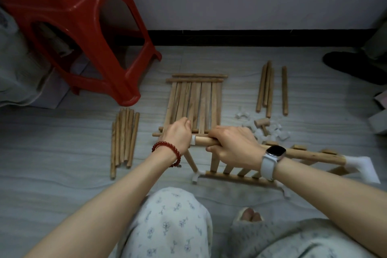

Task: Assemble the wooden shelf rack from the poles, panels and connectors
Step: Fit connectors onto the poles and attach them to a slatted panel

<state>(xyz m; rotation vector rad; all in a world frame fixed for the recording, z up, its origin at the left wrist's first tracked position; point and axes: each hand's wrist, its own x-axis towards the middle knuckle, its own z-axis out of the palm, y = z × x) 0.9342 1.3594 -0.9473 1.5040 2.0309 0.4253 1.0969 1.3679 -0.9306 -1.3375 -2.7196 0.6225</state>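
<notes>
A grey floor (pixel 62 136) with faint wavy streaks carries everything. A red plastic stool (pixel 79 33) stands on it at the upper left, close to the wall. Near the middle lies a flat slatted wooden panel (pixel 194 102) with round poles across its far and near ends. To its left a bundle of long poles (pixel 124 142) lies side by side. To the right, four more poles (pixel 270 88) lie roughly parallel, one set apart from the other three. Between that group and the panel sits a heap of translucent white connectors (pixel 270 130), with a small wooden mallet (pixel 261 122) among them. A partly built frame (pixel 236 174) rests on the floor nearest the person.
</notes>
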